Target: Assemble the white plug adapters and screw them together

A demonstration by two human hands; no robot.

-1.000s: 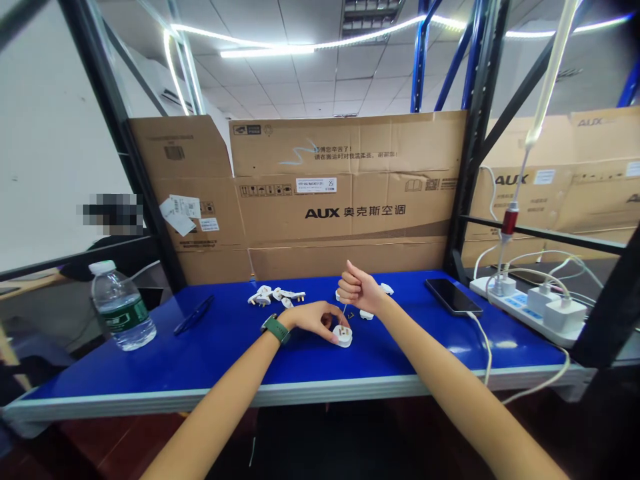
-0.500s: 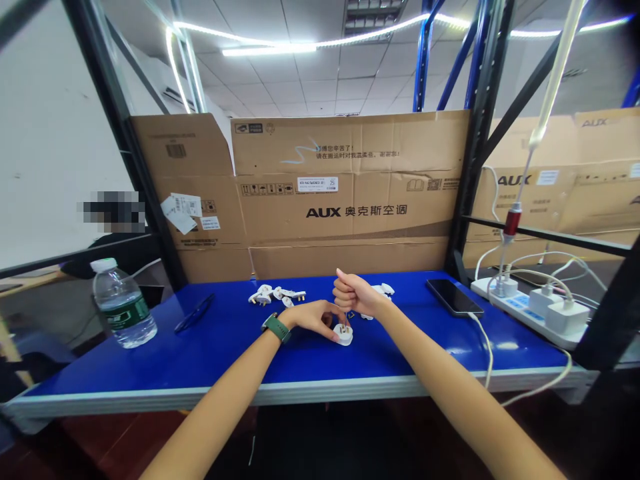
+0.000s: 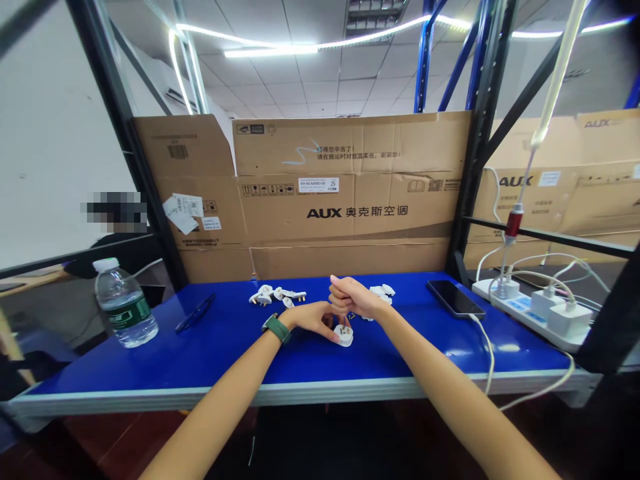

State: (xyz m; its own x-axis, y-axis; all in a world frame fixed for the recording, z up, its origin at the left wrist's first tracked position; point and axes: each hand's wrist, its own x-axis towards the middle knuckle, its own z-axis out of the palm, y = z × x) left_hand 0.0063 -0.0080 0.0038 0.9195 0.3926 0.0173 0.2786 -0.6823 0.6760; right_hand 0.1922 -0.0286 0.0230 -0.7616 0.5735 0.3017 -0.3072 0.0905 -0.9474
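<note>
A white plug [image 3: 345, 339] rests on the blue tabletop, its pins facing up. My left hand [image 3: 317, 319], with a green-strapped watch [image 3: 276, 328] at the wrist, pinches the plug from its left and far side. Above it, my right hand [image 3: 350, 297] is closed in a fist, thumb uppermost. From the fist a thin shaft, apparently a screwdriver [image 3: 344, 320], points down to the plug; its handle is hidden in the fingers. Small metal pieces [image 3: 352, 315] lie just behind the plug, partly covered by my hands.
Several white plug parts [image 3: 270, 293] lie to the left, and more white pieces [image 3: 384, 292] behind my right wrist. A water bottle [image 3: 125, 303] and dark glasses [image 3: 196, 313] are at left. At right are a charging phone [image 3: 454, 297] and a power strip [image 3: 530, 310]. Cardboard [image 3: 350, 227] stands behind.
My right fist has tipped slightly to the left and lowered a little above the plug. My left hand and the plug hold nearly the same place.
</note>
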